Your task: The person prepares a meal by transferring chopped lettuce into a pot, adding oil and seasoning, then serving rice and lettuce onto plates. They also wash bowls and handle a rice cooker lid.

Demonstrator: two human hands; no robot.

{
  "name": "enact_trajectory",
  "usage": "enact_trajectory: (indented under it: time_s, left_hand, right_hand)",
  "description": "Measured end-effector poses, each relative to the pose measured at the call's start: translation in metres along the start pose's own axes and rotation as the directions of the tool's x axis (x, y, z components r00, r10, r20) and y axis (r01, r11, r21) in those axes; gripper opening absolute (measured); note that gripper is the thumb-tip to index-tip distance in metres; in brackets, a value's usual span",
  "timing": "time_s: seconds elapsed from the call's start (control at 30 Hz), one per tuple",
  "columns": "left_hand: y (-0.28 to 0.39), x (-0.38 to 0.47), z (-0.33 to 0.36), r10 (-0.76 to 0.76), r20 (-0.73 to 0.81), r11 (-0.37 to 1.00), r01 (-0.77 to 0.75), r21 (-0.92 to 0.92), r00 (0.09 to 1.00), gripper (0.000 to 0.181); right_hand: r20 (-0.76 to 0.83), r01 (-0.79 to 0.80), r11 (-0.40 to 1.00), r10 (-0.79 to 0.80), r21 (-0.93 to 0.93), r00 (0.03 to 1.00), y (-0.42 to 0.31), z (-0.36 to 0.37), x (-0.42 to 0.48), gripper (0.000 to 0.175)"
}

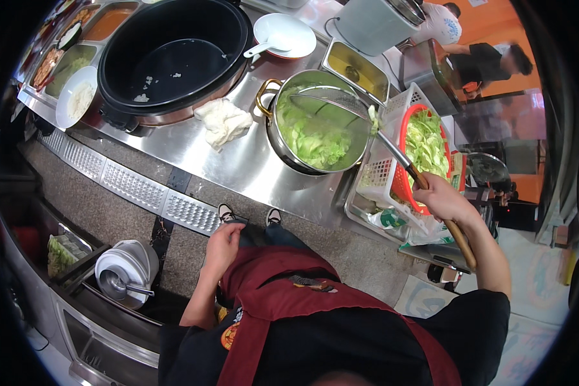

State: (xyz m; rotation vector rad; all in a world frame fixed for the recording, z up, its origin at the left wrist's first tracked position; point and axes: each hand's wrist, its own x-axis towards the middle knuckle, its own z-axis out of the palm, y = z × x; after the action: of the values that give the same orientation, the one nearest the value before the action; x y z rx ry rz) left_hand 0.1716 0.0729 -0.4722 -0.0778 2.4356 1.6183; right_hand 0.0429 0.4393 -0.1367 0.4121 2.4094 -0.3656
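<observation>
My right hand (441, 197) is closed around the wooden handle of a wire-mesh strainer (335, 102). The strainer's head is tilted over a steel pot (282, 149) with gold-coloured handles. Green leafy vegetables (316, 144) lie in liquid inside the pot, and a bit of leaf clings near the strainer's neck. Beside the pot, a red plastic basket (405, 130) of cut pale-green leaves sits over a white plastic crate (374, 173). My left hand (226, 248) hangs in front of my red apron (289, 270), its fingers curled; whether anything is in them I cannot tell.
A large black-lined cooker (173, 62) stands left of a crumpled white cloth (224, 123) on the steel counter (212, 159). Behind are a white bowl with a spoon (299, 38) and a steel pan of yellow liquid (359, 70). Other people (485, 62) stand at upper right.
</observation>
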Motion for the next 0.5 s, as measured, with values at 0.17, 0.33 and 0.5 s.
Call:
enact_trajectory:
  time_s: [0.17,0.33,0.5]
  left_hand:
    - [-0.014,0.006,-0.006,-0.039,0.044,0.999,0.038,0.028,0.998,0.017]
    - [-0.027,0.007,-0.013,-0.059,0.037,0.998,0.058,0.031,0.998,0.018]
    - [-0.029,0.006,-0.019,-0.133,0.045,0.991,0.131,0.036,0.99,0.018]
  right_hand:
    - [-0.273,0.084,0.953,-0.167,-0.291,0.947,-0.009,0.045,0.074,0.029]
    - [-0.068,0.002,0.951,-0.025,-0.31,0.997,-0.003,0.071,0.12,0.035]
    - [-0.049,0.083,0.959,-0.1,-0.273,0.994,0.016,0.025,0.053,0.036]
